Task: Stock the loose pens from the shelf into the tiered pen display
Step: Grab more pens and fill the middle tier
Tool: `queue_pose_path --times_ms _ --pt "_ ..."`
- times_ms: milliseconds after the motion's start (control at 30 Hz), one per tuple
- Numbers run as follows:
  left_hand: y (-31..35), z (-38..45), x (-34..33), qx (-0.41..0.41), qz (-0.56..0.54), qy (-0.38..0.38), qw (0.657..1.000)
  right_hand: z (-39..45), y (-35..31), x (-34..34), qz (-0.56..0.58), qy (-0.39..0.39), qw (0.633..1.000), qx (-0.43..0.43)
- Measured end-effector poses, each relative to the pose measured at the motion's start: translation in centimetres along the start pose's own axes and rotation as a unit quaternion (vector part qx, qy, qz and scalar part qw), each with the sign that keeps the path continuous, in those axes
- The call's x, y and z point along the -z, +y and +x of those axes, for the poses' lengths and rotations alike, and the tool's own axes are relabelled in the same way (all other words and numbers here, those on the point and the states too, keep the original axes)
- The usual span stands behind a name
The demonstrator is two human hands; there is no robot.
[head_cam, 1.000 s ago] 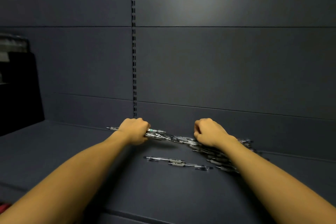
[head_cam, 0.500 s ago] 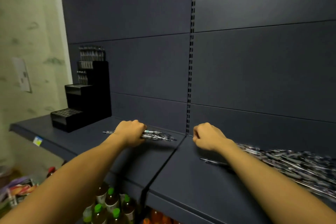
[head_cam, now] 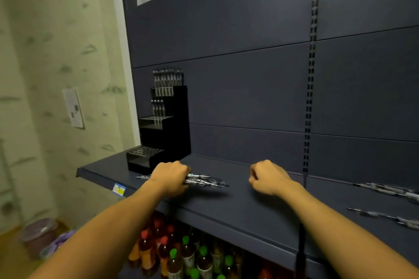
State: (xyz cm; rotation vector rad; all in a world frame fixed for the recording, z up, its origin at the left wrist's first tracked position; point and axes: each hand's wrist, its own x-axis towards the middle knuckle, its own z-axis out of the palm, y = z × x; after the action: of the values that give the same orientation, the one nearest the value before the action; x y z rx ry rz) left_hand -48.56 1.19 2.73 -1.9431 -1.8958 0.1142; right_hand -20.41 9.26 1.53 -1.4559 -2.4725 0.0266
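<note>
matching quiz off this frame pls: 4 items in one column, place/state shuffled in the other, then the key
Items
1. left hand
2. right hand
3. tiered pen display
4. drink bottles

Place/state
A. below the shelf, coloured caps up
B. grips a bundle of pens
C. curled, holding nothing visible
D. stands at the shelf's left end, upper tiers partly filled

Pairs: 1-B, 2-C, 3-D, 4-A
</note>
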Motion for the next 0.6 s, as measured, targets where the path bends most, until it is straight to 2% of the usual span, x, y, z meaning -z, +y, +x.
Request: queue_pose_path --times_ms 300,600 --pt "-9.4 -1.0 -3.8 0.007 -0.034 0.017 0.999 4.7 -8.3 -1.4 -0.014 -0.003 1.0 0.001" --pt "-17.3 1.6 -7.4 0.012 -0.037 0.049 0.998 11.5 -13.5 -4.3 -0.026 -0.01 0.999 0.015"
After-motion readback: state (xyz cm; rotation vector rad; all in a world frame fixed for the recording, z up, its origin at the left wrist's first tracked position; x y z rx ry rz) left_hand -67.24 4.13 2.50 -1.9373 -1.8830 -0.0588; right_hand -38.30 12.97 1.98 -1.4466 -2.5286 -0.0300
